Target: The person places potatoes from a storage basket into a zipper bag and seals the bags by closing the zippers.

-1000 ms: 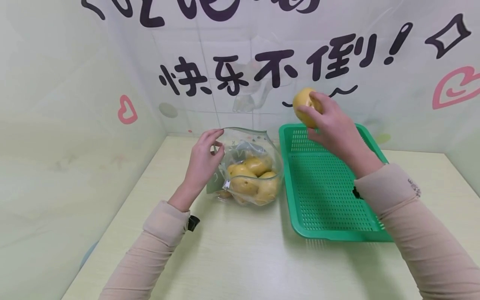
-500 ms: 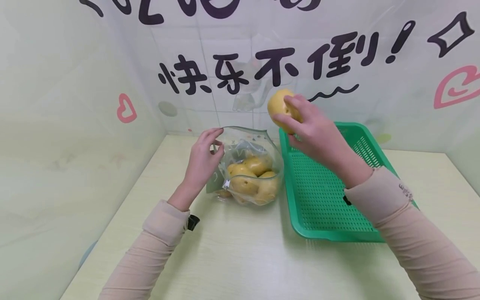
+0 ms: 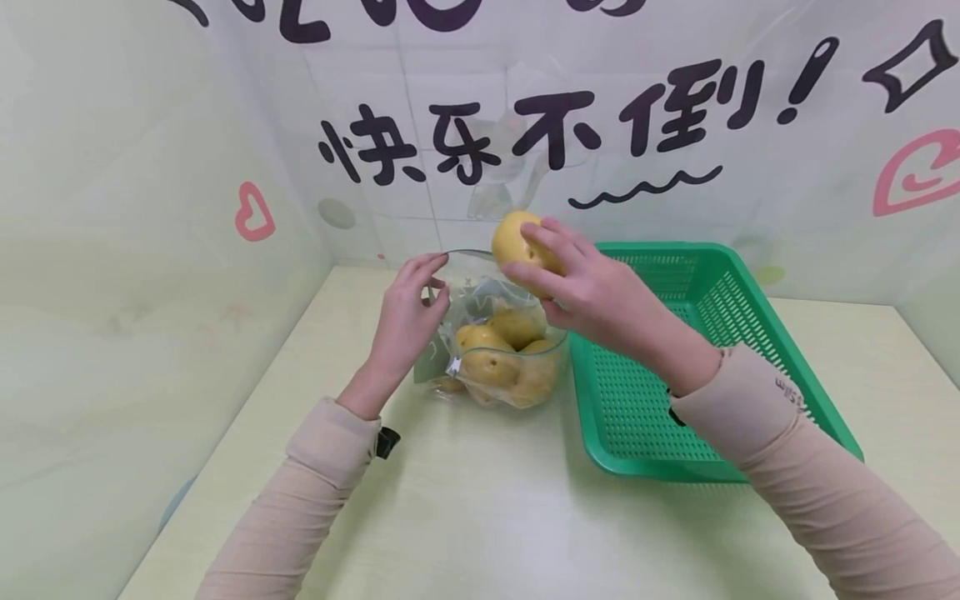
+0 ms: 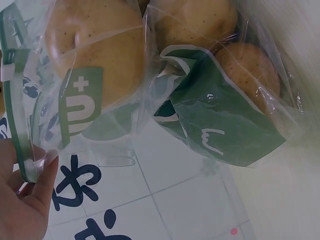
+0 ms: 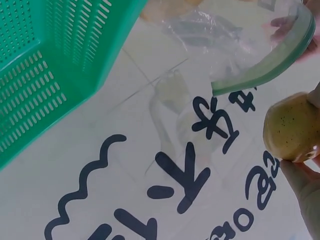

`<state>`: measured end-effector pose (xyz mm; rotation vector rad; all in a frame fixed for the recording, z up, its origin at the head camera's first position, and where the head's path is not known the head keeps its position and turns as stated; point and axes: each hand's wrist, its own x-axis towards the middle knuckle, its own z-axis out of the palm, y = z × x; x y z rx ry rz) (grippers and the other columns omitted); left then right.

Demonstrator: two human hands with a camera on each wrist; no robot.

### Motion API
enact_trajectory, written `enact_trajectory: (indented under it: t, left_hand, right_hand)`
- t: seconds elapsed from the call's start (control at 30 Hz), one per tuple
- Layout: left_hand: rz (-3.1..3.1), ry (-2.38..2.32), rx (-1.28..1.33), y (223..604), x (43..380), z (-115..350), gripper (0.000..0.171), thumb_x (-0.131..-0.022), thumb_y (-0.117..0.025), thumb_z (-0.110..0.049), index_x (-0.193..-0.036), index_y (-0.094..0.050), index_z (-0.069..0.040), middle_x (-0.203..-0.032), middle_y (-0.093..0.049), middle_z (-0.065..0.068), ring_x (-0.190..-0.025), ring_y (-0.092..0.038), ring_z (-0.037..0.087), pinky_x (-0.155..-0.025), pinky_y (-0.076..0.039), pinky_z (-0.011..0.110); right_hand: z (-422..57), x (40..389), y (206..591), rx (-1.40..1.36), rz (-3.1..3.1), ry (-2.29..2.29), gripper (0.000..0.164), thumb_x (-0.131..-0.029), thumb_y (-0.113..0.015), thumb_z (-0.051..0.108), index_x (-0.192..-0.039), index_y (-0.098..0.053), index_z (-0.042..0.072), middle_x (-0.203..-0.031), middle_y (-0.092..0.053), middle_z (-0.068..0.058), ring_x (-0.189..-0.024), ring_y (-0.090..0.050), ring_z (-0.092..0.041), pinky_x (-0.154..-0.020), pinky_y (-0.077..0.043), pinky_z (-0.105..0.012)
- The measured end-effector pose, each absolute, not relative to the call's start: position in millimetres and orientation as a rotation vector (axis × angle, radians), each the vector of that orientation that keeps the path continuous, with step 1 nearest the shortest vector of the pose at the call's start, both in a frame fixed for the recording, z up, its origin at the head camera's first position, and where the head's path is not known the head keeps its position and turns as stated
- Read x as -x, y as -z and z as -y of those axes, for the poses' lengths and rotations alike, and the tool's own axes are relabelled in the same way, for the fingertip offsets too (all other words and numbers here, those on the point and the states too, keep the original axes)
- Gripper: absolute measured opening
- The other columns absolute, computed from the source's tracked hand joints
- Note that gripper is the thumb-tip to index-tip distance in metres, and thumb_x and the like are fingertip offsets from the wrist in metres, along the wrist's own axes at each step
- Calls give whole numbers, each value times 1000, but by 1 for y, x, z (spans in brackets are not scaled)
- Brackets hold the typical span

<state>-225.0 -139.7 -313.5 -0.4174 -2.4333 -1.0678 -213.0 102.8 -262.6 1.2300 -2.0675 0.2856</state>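
Observation:
A clear zip bag [image 3: 543, 357] with a green printed patch stands on the table, its mouth spread and several potatoes [image 3: 489, 360] inside. My left hand [image 3: 408, 312] pinches the left corner of the bag's rim between thumb and fingers; the left wrist view shows the bag's zip edge [image 4: 17, 115] in that pinch. My right hand [image 3: 592, 287] grips one more potato [image 3: 513, 243] just above the bag's right rim. In the right wrist view this potato [image 5: 290, 127] is held between thumb and fingers, beside the green zip edge.
A green perforated basket [image 3: 588, 417] stands directly right of the bag, partly under my right forearm; its visible floor is bare. Behind the table [image 3: 480, 500] rises a pale printed wall sheet [image 3: 465, 67] with black characters, and another sheet lies along the left side.
My right hand has carried the potato leftward and down, from above the basket's back edge to the bag's mouth. My left hand keeps its pinch on the bag in the same place.

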Motion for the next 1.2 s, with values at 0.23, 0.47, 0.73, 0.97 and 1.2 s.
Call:
enact_trajectory:
  t: [0.23,0.47,0.73,0.97,1.2]
  left_hand:
    - [2456,1069,393,314,226,140,40,-89,-55,4,-129,-56,4,-133,-55,17,-100,-65,26,-69,-52,25]
    - [2466,1067,384,313,226,140,40,-89,-55,4,-129,-55,4,-134,-54,16,-100,-65,26,-69,-53,26]
    - [2451,1079,393,313,224,140,41,-88,-56,5,-129,-55,5,-133,-54,17,-100,-65,26,-68,-53,24]
    - [2452,1074,396,313,224,140,41,-88,-55,5,-129,-55,5,-133,-54,17,-100,-65,26,-69,-52,25]
    - [2446,1068,402,315,225,140,40,-88,-55,5,-128,-56,5,-133,-55,17,-100,-65,26,-67,-51,23]
  right_hand:
    - [-96,212,269,-1306,2109,-243,44,-77,-69,-1,-116,-62,17,-131,-57,-20,-125,-52,-38,-51,-53,-30]
    - [-93,210,273,-1362,2131,-228,47,-75,-71,-1,-117,-63,17,-132,-57,-19,-126,-52,-38,-53,-55,-30]
    - [-92,209,275,-1401,2182,-197,47,-75,-70,-1,-119,-62,17,-133,-56,-18,-127,-51,-40,-57,-57,-32]
    - [-92,208,275,-1430,2192,-160,49,-78,-71,3,-124,-62,17,-134,-56,-17,-123,-54,-36,-59,-57,-32]
    - [-94,211,273,-1408,2159,-184,45,-80,-74,7,-123,-61,15,-131,-57,-19,-114,-61,-34,-65,-58,-36]
